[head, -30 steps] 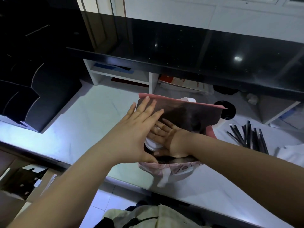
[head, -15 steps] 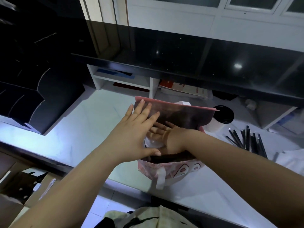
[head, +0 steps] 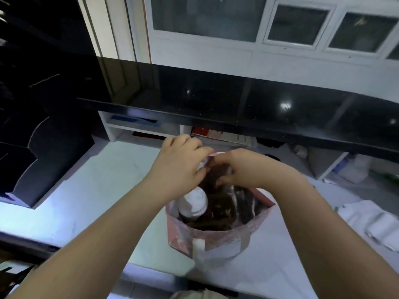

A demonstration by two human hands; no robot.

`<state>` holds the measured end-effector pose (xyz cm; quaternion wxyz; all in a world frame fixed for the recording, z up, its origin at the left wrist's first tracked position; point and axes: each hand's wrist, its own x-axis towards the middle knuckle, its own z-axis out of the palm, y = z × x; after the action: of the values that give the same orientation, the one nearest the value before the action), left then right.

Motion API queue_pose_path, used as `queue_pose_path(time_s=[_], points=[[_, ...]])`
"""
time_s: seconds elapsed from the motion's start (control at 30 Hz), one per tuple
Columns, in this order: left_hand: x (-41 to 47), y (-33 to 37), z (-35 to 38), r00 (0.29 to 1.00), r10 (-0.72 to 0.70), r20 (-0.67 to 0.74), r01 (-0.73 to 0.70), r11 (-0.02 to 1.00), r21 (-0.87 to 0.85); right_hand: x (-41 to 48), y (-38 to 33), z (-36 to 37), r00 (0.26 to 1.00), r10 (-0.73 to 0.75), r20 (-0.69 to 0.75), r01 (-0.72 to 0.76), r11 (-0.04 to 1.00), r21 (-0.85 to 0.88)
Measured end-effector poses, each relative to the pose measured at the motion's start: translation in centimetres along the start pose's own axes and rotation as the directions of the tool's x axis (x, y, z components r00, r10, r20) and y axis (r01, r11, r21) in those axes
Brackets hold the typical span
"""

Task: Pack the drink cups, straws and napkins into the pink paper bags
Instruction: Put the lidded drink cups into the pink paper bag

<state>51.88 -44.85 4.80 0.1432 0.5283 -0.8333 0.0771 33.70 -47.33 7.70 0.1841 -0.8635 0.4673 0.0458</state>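
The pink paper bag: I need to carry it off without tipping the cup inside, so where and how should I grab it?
Probably by the top edge of the pink paper bag, reaching down from above. It stands upright and open on the counter, a white-lidded cup showing inside. The left hand and right hand already pinch its far rim. A white handle hangs down the near face.

Open pink paper bag (head: 218, 238) upright on counter, white-lidded cup (head: 192, 202) inside.
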Motion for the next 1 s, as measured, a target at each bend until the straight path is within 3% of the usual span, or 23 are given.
queue_pose_path(time_s=[0.23,0.37,0.63,0.8,1.0], points=[[6.7,1.8,-0.8,0.979,0.203,0.033,-0.200,0.977,-0.073,-4.0,2.0,-3.2,0.957,0.193,-0.216,-0.164,0.976,0.144],[10.8,3.0,-0.4,0.941,0.336,0.042,-0.336,0.942,-0.017,-6.2,3.7,-4.9,0.876,0.359,-0.322,-0.315,0.931,0.182],[16.3,6.8,1.7,0.843,0.522,0.127,-0.529,0.849,0.021,-7.6,8.1,-4.5,0.731,0.514,-0.449,-0.468,0.857,0.218],[19.4,8.4,4.0,0.733,0.619,0.283,-0.654,0.756,0.041,-6.8,10.7,-3.5,0.701,0.567,-0.432,-0.541,0.818,0.195],[21.9,8.3,7.6,0.682,0.636,0.362,-0.698,0.713,0.064,-4.7,13.6,-1.7,0.709,0.616,-0.344,-0.579,0.787,0.216]])
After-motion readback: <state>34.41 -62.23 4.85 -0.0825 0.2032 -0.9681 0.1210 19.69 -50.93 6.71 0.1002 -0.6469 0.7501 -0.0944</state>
